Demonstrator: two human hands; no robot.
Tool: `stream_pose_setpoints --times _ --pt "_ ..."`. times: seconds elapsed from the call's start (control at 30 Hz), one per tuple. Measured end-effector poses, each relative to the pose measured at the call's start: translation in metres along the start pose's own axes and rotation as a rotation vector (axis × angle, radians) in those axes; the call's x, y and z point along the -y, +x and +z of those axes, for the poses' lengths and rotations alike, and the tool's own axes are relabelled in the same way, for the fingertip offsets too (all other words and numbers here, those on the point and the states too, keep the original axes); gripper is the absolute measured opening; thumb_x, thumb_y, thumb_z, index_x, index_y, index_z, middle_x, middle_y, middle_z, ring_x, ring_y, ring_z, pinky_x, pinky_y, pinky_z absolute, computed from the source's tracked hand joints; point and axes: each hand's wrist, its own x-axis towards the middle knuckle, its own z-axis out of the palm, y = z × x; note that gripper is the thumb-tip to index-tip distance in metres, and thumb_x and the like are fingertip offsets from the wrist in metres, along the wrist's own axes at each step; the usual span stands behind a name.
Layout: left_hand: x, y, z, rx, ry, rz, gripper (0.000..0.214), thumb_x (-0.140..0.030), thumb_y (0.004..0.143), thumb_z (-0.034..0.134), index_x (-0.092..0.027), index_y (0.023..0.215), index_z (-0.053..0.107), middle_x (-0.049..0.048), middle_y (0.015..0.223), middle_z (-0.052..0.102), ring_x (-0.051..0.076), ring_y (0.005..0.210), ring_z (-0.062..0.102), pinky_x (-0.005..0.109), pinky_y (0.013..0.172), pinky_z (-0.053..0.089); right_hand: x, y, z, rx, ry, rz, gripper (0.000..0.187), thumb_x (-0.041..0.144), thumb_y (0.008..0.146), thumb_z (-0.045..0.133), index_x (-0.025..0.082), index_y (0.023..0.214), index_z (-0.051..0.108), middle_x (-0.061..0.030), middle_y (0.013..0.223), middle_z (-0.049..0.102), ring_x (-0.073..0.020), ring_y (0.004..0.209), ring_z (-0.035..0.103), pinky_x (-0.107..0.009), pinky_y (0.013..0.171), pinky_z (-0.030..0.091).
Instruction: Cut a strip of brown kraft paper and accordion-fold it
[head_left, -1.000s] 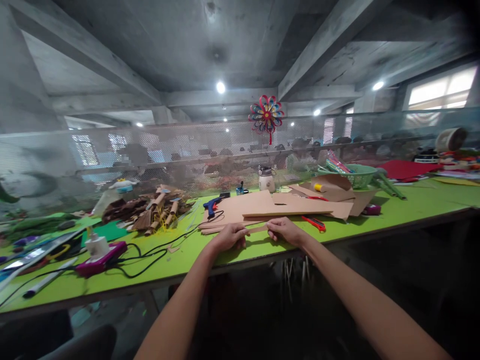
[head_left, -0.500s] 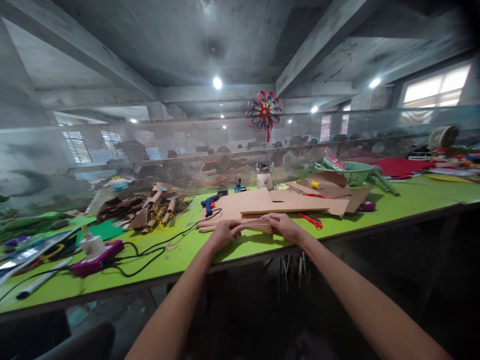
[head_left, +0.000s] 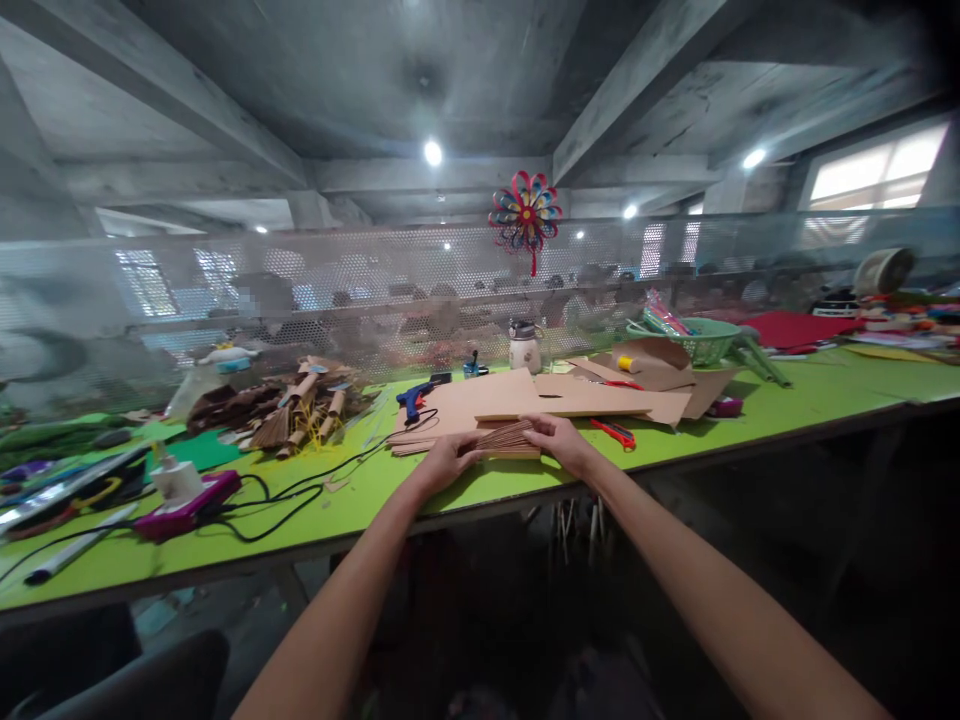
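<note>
Between my two hands is a small stack of brown cardboard strips (head_left: 506, 440), its layered edges turned towards me. My left hand (head_left: 448, 460) grips its left end, fingers closed round it. At the other end my right hand (head_left: 559, 442) pinches the strips. Just behind lie larger brown cardboard sheets (head_left: 502, 393), flat on the green table (head_left: 480, 485). A blue glue gun (head_left: 414, 402) rests on the left of these sheets. To the right of my right hand lies a red utility knife (head_left: 613, 433).
A purple power strip (head_left: 187, 505) with black cables lies at left, near a heap of brown paper pieces (head_left: 300, 410). Behind the sheets stands a white bottle (head_left: 524, 347). A green basket (head_left: 709, 343) is at right. A perforated screen (head_left: 390, 290) with a pinwheel (head_left: 526, 215) backs the table.
The strips have tilted, so more of their layered edges shows, slightly fanned. Both hands keep their hold at the ends. The view has shifted slightly.
</note>
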Motion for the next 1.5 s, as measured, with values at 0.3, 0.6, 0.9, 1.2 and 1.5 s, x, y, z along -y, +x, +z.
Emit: stream_pose_setpoints --times 0.3,0.6,0.9,1.2,1.5 --pt "0.003 0.003 0.003 0.023 0.172 0.056 0.034 -0.023 0.082 0.05 -0.02 0.114 0.063 0.0042 0.11 0.066 0.02 0.094 0.06 0.03 0.088 0.044 -0.007 0.004 -0.002 0.014 0.009 -0.007 0.046 0.029 0.063 0.073 0.016 0.105 0.063 -0.0073 0.104 0.067 -0.0194 0.091 0.061 -0.036 0.086 0.046" --pt "0.008 0.001 0.009 0.022 0.388 0.017 0.027 -0.031 0.082 0.054 -0.016 0.101 0.066 0.0079 0.089 0.064 0.019 0.078 0.056 0.026 0.072 0.043 -0.006 0.003 0.0 -0.001 0.035 -0.007 0.052 0.029 0.06 0.076 0.014 0.108 0.063 -0.0094 0.107 0.066 -0.0197 0.092 0.061 -0.039 0.089 0.045" --pt "0.012 0.002 0.011 -0.001 0.378 -0.073 0.027 -0.03 0.086 0.044 -0.013 0.087 0.065 0.0087 0.083 0.064 0.019 0.073 0.054 0.027 0.068 0.04 -0.003 0.001 0.0 -0.06 0.009 0.097 0.043 0.044 0.072 0.067 0.019 0.107 0.064 -0.0066 0.102 0.066 -0.0167 0.086 0.061 -0.027 0.069 0.051" --pt "0.007 0.003 0.007 -0.129 0.277 -0.098 0.024 -0.03 0.083 0.048 -0.014 0.09 0.064 0.0088 0.086 0.065 0.019 0.076 0.055 0.029 0.072 0.042 0.0 0.003 0.003 -0.01 -0.008 0.113 0.037 0.045 0.073 0.064 0.014 0.094 0.064 -0.0049 0.074 0.065 -0.0109 0.059 0.058 -0.021 0.052 0.046" --pt "-0.001 0.0 0.008 -0.035 0.176 -0.071 0.03 -0.026 0.077 0.053 -0.016 0.103 0.064 0.0053 0.094 0.068 0.02 0.082 0.058 0.028 0.075 0.043 0.006 -0.002 0.003 0.056 -0.143 0.054 0.03 0.036 0.069 0.063 0.012 0.087 0.064 -0.0001 0.065 0.062 -0.0077 0.047 0.05 -0.02 0.044 0.037"
